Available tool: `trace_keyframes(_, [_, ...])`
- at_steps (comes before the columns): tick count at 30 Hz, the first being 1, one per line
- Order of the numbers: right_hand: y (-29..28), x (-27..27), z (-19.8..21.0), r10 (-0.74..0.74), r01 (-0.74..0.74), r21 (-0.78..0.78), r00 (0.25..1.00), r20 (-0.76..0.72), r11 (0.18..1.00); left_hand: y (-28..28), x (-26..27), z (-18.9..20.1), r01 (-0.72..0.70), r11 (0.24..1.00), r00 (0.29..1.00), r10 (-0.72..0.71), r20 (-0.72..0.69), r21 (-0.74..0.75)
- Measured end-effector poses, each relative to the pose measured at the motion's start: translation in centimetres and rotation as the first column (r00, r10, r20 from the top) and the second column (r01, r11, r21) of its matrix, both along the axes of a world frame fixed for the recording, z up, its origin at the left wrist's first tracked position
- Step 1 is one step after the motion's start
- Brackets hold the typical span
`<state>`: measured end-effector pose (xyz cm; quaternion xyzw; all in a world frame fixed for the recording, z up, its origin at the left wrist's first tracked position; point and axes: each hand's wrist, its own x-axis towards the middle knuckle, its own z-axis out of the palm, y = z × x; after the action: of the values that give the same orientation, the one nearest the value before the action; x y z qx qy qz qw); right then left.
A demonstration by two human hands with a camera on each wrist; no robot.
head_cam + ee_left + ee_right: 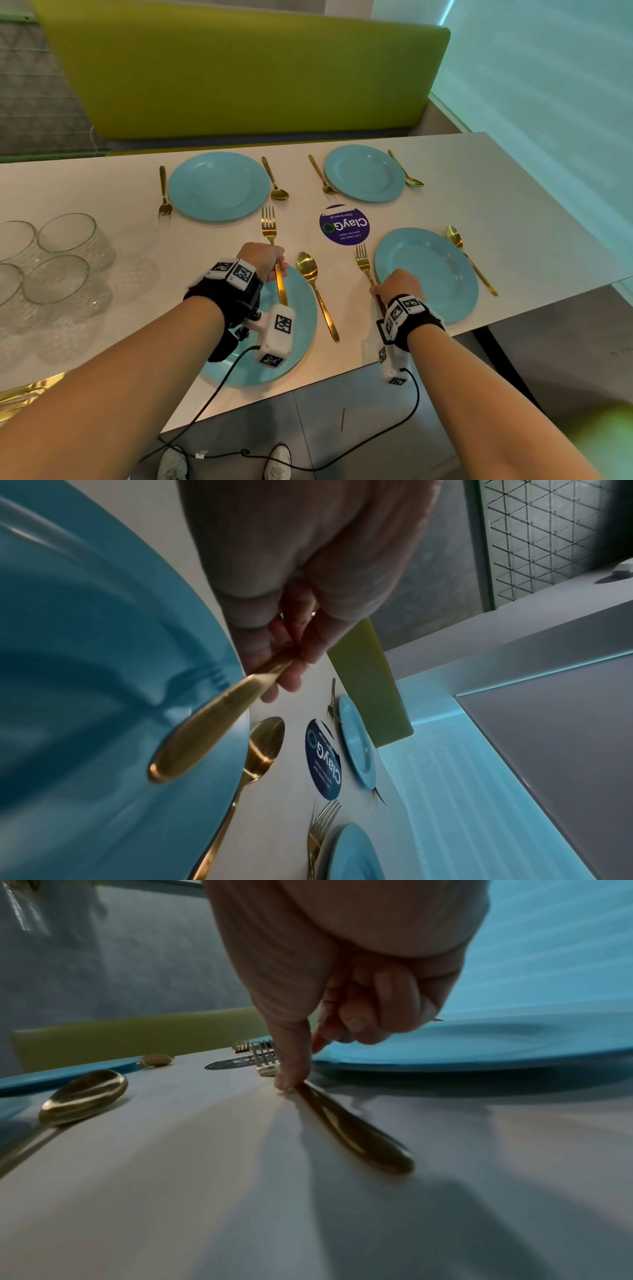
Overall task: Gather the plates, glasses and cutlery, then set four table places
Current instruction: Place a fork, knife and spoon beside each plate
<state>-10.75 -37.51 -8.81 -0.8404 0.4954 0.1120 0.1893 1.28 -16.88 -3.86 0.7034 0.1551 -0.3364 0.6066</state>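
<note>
My left hand [263,260] grips a gold fork [269,222] by its handle [205,723] and holds it above the near-left blue plate [301,329], tines pointing away. A gold spoon [311,277] lies right of that plate. My right hand [399,286] pinches the handle of a second gold fork [352,1129] between thumb and index finger. That fork lies flat on the white table, just left of the near-right blue plate [431,274]. Another spoon [469,257] lies to this plate's right. Two far plates [219,186] [364,173] each have a fork and a spoon beside them.
Several clear glasses [68,240] stand grouped at the table's left. A round purple sticker [344,224] marks the table's middle. A green bench back [239,68] runs behind the far edge. Something shiny and gold [24,397] sits at the near-left edge. Cables hang from my wrists.
</note>
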Motion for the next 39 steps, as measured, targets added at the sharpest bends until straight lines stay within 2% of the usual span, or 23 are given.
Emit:
trace_keyframes(15, [-0.5, -0.3, 0.1, -0.006, 0.006, -0.016, 1.0, 0.019, 1.0, 0.2, -0.6, -0.6, 0.0, 1.0, 1.0, 0.0, -0.002, 0.001])
trace_keyframes(19, [0.5, 0.0, 1.0, 0.034, -0.037, 0.039, 0.997, 0.069, 0.999, 0.3, -0.8, -0.9, 0.0, 1.0, 1.0, 0.0, -0.013, 0.005])
trace_keyframes(22, [2.9, 0.6, 2.1, 0.13, -0.149, 0.112, 0.978, 0.162, 0.983, 0.5, -1.2, -0.8, 0.005, 1.0, 1.0, -0.005, -0.014, -0.008])
trace_keyframes(25, [6.6, 1.2, 3.0, 0.25, -0.302, 0.193, 0.934, 0.255, 0.933, 1.1, -1.6, -0.5, 0.036, 0.999, 0.999, -0.036, -0.02, -0.012])
trace_keyframes(28, [10.7, 1.7, 3.8, 0.284, -0.378, 0.264, 0.899, 0.335, 0.887, 2.0, -2.0, -0.3, 0.073, 0.997, 0.997, -0.073, -0.018, -0.021])
trace_keyframes(34, [18.0, 2.7, 4.7, 0.24, -0.395, 0.371, 0.885, 0.4, 0.84, 5.7, -2.5, -0.7, 0.164, 0.984, 0.985, -0.167, -0.039, -0.071])
trace_keyframes(39, [23.4, 2.6, 4.3, 0.142, -0.322, 0.396, 0.896, 0.42, 0.86, 11.1, -2.8, -0.6, 0.195, 0.973, 0.978, -0.202, -0.053, -0.12])
